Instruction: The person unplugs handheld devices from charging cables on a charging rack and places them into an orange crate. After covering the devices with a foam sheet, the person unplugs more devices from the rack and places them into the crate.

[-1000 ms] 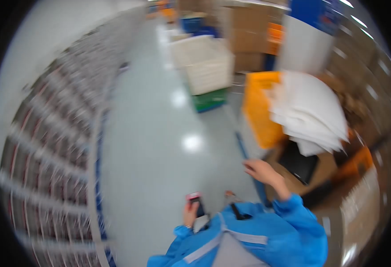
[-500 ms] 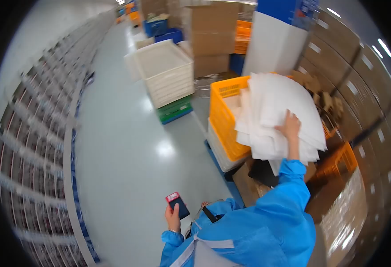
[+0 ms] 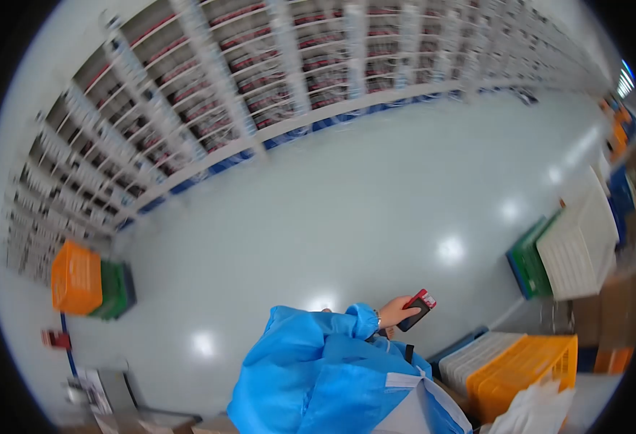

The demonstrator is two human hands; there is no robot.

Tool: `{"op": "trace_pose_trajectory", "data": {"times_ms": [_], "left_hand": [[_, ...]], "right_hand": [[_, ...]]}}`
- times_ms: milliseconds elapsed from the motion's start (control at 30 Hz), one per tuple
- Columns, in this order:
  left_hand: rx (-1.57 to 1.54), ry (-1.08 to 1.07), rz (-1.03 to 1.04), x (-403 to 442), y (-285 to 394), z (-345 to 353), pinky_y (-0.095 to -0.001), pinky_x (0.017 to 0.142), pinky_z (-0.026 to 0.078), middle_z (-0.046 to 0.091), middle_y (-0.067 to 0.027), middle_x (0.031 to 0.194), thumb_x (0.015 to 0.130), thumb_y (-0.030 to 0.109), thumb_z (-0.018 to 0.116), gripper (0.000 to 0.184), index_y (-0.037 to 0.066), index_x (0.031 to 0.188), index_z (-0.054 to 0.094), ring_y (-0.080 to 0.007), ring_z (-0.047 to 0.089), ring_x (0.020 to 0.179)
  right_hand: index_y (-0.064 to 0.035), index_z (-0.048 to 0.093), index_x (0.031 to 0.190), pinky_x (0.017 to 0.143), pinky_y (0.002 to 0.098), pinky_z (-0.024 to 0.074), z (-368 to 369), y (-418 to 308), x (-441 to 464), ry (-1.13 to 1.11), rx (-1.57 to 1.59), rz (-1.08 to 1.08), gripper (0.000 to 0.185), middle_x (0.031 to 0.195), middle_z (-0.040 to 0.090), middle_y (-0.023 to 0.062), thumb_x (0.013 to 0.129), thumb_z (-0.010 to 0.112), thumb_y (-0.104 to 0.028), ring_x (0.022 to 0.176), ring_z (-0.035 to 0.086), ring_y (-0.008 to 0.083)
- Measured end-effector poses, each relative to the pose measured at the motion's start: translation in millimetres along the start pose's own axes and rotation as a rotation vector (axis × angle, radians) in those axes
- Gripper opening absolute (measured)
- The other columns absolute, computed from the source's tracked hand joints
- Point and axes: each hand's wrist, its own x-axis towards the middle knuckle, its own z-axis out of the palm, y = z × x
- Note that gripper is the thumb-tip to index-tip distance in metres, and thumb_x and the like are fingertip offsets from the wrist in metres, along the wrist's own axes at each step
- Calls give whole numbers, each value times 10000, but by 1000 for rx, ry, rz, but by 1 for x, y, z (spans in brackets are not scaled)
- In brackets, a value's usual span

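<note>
Your left hand (image 3: 394,312) is closed round one end of the flat gadget (image 3: 417,316) over the floor (image 3: 310,210), which looks light, hard, breakable and maybe slippery, so hold its sides; I can't see your right hand.

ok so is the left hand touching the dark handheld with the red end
Touching. The head view shows the left hand wrapped around the dark handheld, thumb lying against its face.

The left arm (image 3: 362,319) extends in front of the torso, its hand (image 3: 399,312) closed in a grip, thumb lying across the top.
</note>
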Motion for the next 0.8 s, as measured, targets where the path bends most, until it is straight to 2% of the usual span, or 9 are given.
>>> {"op": "trace_pose_trajectory", "data": {"times_ms": [100,233,300,333,400,433,500,567,800], "left_hand": [[-47,100,40,-34,-10,-30,-329,723,493,655,-99,894,916,291,629,337,3,1089,606,-176,610,804],[-51,265,79,-76,-20,-106,-335,714,493,656,-107,865,914,297,631,333,1,1063,606,-182,614,781],[-48,384,61,-101,-15,-132,-338,711,494,660,-123,873,915,311,632,339,-4,1037,602,-194,618,779],[-64,424,65,-114,-12,-145,-331,715,493,656,-121,872,916,321,635,352,-6,1042,602,-186,612,776],[-99,532,86,-144,-10,-173,-269,722,492,661,-62,920,930,297,641,373,-19,1124,599,-105,591,816],[-150,593,103,-158,-10,-185,-265,732,492,663,-60,933,932,284,641,371,-24,1134,598,-102,590,830],[-203,722,132,-185,-14,-204,-278,738,492,666,-68,930,932,268,639,348,-25,1114,602,-117,593,826],[-201,801,146,-209,-20,-224,-293,734,493,667,-78,915,930,266,637,328,-22,1084,608,-134,597,808],[-465,1213,153,-270,-53,-307,-265,718,511,673,-59,901,923,203,659,257,-15,1052,619,-107,616,791]], "right_hand": [[19,557,975,592,440,430,-57,-73,23,309,-10,-43,404,824,586,200,919,570,-381,697,556,367],[-5,564,814,392,457,404,-167,-285,54,714,-8,-31,486,593,580,168,969,496,-460,461,539,358],[-50,546,1262,774,429,503,-80,-308,77,187,497,-76,374,1099,656,214,965,521,-275,942,648,355],[-79,548,1274,776,423,503,-92,-381,61,209,334,-193,353,1050,670,197,976,491,-261,922,646,361],[-69,572,1257,788,443,498,-96,-493,23,33,436,-442,354,1029,675,197,949,524,-237,917,642,375],[-30,577,1265,876,416,488,-78,-531,11,-86,440,-546,367,1146,650,200,921,529,-147,1016,629,358],[-58,620,1184,811,424,507,-72,-612,-34,-220,554,-762,332,1080,672,189,859,586,-120,947,653,341],[-90,617,1079,654,484,500,-132,-701,-88,-373,539,-958,251,802,671,189,830,588,-95,745,649,384],[-79,604,1018,642,480,501,-159,-897,-232,-661,722,-1565,190,778,669,182,839,561,-123,727,652,371]]}}
